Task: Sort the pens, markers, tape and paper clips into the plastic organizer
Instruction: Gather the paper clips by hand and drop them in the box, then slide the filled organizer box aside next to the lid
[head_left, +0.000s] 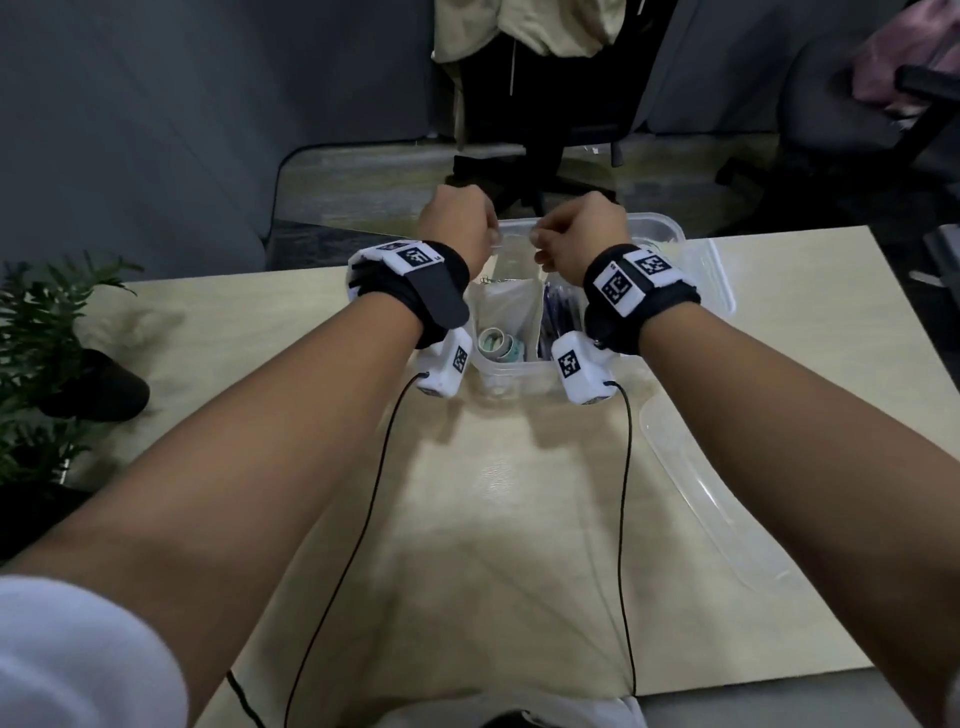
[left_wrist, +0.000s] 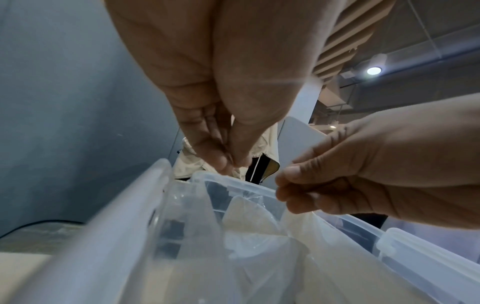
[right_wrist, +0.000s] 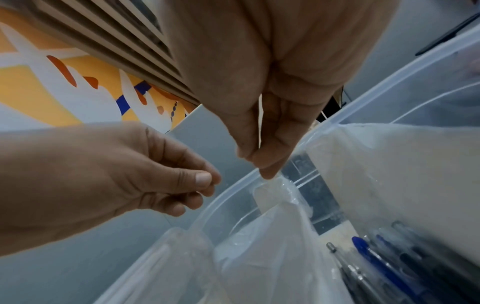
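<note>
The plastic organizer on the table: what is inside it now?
In the plastic organizer: tape rolls left, pens right, a clear bag between. Wrists hide the side compartments.

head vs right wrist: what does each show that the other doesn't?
Head only: tape rolls in the plastic box's near left section, a loose clear lid on the table, a plant on the left.

Right wrist only: right hand's fingertips pinching the top of a clear plastic bag; a painted wall.

Both: left hand, right hand, blue pens, the box and the bag.
</note>
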